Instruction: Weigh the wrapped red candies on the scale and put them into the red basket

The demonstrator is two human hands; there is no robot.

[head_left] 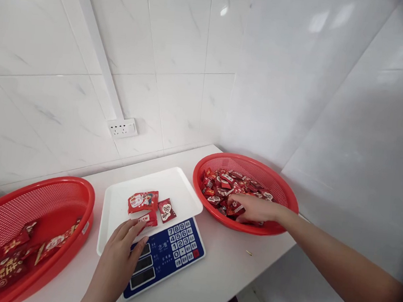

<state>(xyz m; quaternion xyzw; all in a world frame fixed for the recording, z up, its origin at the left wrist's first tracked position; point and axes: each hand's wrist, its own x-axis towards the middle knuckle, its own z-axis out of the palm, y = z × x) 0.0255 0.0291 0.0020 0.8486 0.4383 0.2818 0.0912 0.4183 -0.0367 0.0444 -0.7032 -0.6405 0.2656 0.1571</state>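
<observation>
My left hand (119,245) is at the near edge of the scale's white tray (117,209), thumb and fingers closed on the left end of a small red candy packet (150,219). Beside that packet lie a larger red packet (143,201) with a printed figure and a dark red wrapped candy (167,210). My right hand (256,208) reaches into a red mesh basket (290,193) full of wrapped candies (227,184). Its fingers curl round a dark red wrapped candy (236,208); the fingertips are partly hidden among the pile.
The scale's blue keypad panel (166,257) has dark displays. At the left, another red basket (77,186) holds several red packets (15,266). A tiny yellowish scrap (249,253) lies on the white table (225,272). Behind are tiled walls with a socket (122,128).
</observation>
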